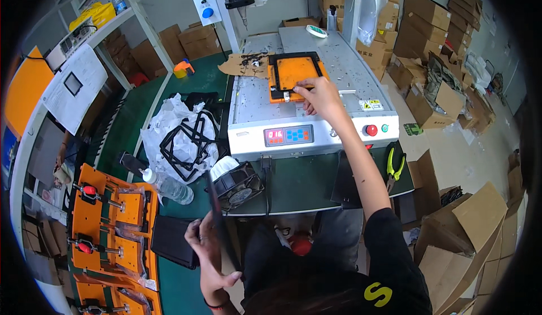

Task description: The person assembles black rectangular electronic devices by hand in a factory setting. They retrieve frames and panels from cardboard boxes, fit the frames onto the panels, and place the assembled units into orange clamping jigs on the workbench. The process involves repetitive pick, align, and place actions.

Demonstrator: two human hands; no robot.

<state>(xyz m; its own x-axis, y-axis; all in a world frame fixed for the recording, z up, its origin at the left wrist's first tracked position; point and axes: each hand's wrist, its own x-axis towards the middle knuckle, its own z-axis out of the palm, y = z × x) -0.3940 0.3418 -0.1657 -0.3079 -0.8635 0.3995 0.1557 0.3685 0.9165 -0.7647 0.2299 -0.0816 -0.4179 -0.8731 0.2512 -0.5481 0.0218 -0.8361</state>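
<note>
Floor carton (450, 100) right of your fingers holds crumpled material (437, 75).
Right fingers (309, 82) pinch a black frame (273, 70); left fingers (195, 236), a dark panel (217, 208).

display (275, 143) shows red digits (275, 135); machine bed (361, 81), yellow warning signs (371, 105); black shirt (401, 258), yellow letter (377, 294).

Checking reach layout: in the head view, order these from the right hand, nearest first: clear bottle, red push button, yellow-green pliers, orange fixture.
1. Orange fixture: at the right hand's fingers
2. Red push button: lower right
3. Yellow-green pliers: farther lower right
4. Clear bottle: far left
</note>
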